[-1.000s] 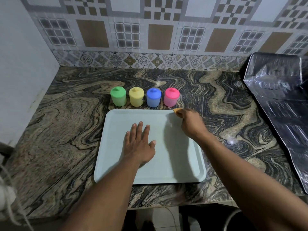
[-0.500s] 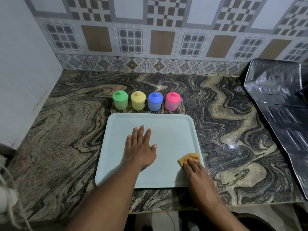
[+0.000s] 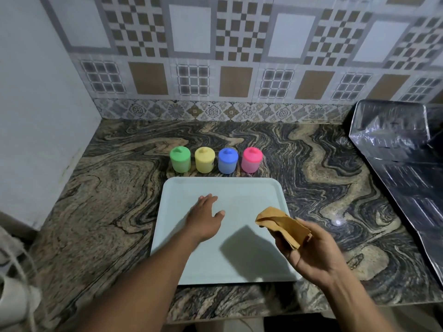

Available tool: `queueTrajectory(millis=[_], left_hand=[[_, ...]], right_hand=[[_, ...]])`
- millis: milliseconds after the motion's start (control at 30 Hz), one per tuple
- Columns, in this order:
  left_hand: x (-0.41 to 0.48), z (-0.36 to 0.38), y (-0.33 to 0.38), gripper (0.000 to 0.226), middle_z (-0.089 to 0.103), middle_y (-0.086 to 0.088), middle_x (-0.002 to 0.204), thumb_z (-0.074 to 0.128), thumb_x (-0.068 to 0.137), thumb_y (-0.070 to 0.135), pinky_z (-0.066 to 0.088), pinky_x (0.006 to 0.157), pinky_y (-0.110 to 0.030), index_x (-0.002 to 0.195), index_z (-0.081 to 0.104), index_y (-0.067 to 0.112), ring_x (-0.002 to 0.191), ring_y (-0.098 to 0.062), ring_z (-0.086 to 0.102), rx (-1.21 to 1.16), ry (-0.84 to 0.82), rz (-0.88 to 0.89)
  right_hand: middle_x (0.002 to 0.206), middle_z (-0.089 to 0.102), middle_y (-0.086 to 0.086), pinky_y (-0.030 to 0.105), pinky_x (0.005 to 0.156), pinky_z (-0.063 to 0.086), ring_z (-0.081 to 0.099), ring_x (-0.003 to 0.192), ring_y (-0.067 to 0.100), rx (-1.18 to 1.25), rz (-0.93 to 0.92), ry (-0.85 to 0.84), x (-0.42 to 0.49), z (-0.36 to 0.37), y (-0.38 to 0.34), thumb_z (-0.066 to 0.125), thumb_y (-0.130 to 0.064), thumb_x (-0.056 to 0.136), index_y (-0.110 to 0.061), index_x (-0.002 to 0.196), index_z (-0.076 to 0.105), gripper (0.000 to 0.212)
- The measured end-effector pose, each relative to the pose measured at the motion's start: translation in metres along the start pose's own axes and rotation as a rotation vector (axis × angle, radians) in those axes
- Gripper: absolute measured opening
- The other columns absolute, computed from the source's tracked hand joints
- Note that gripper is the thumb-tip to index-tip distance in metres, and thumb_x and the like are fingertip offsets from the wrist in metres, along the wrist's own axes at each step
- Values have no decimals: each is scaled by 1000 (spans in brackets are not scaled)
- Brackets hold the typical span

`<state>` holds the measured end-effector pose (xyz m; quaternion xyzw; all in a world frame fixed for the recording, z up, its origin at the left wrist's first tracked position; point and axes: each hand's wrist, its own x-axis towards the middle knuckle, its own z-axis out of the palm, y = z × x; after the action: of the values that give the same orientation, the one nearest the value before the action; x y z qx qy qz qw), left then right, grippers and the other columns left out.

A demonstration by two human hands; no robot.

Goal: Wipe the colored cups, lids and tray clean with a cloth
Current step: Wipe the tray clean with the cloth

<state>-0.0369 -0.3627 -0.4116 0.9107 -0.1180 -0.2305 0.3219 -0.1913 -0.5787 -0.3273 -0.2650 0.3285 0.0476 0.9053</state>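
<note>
A pale blue tray (image 3: 251,190) lies flat on the marbled counter. Behind its far edge stand a green cup (image 3: 180,160), a yellow cup (image 3: 204,160), a blue cup (image 3: 228,161) and a pink cup (image 3: 251,159), each with its lid on. My left hand (image 3: 204,218) rests on the tray's middle, fingers apart, tilted onto its edge. My right hand (image 3: 311,250) is raised above the tray's right side, palm up, holding a folded orange cloth (image 3: 281,224) clear of the surface.
A crinkled foil sheet (image 3: 402,159) covers the counter at the right. A tiled wall runs along the back and a plain wall on the left. The counter's front edge lies just below the tray. White cord and fabric (image 3: 14,288) sit at the bottom left.
My right hand wiped from the tray's far right corner down to its near right, then lifted the cloth off the tray and turned palm up. My left hand has tilted slightly.
</note>
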Motion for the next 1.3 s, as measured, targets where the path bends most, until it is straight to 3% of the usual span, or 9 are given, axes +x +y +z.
queueTrajectory(millis=[67,200,300,433,533,700,1033,1167,1300], left_hand=[[-5,-19,-8,51,43,-1,154,51,100,34,32,115,-39,149,40,24,142,-23,37,-87,181,20],[-17,-57,-41,43,51,-5,138,52,98,35,46,99,-44,139,48,23,125,-29,50,40,437,-143],[-15,-77,-73,30,61,-8,122,53,95,38,52,93,-43,116,60,19,107,-31,61,39,361,-332],[-11,-91,-86,18,69,0,90,63,92,33,55,82,-37,80,63,20,85,-25,65,9,324,-348],[-8,-92,-90,16,64,7,83,67,91,31,55,81,-34,80,62,22,83,-20,64,-47,289,-339],[-3,-99,-99,12,63,6,88,66,93,29,50,77,-30,94,65,18,85,-17,62,-109,184,-308],[-2,-110,-98,18,68,-13,81,50,95,12,59,64,-40,86,65,14,63,-25,63,-243,100,-338],[-2,-111,-102,19,64,-3,74,57,95,14,56,65,-34,79,68,13,68,-24,63,-325,137,-368],[-5,-109,-103,14,73,-8,76,61,95,16,55,54,-31,84,69,13,55,-18,66,-402,152,-384]], right_hand=[[105,71,26,35,69,62,72,81,33,-97,-12,-13,5,8,4,75,-2,67,6,96,76,30],[92,73,21,37,70,52,65,80,31,-608,-242,178,34,25,7,44,11,90,3,109,69,33],[83,75,10,32,61,52,66,71,25,-1148,-594,414,71,28,-2,53,3,89,-9,109,73,30],[107,73,20,35,76,45,66,98,39,-1732,-793,481,124,25,-3,52,0,84,-9,116,70,38],[110,70,22,43,82,49,60,100,41,-2038,-731,541,160,17,25,34,-12,84,-7,106,67,41],[117,63,22,45,84,48,50,108,42,-2095,-698,678,168,54,60,44,-8,91,-2,112,62,29],[115,62,11,41,84,45,49,110,36,-2229,-859,67,176,157,168,49,-10,84,-12,116,65,36],[92,66,7,40,63,44,55,85,33,-2192,-981,-98,155,142,190,54,-15,77,-14,89,71,21],[105,68,-4,36,64,50,56,83,25,-2038,-1080,-371,119,105,192,63,-15,79,-23,100,75,25]])
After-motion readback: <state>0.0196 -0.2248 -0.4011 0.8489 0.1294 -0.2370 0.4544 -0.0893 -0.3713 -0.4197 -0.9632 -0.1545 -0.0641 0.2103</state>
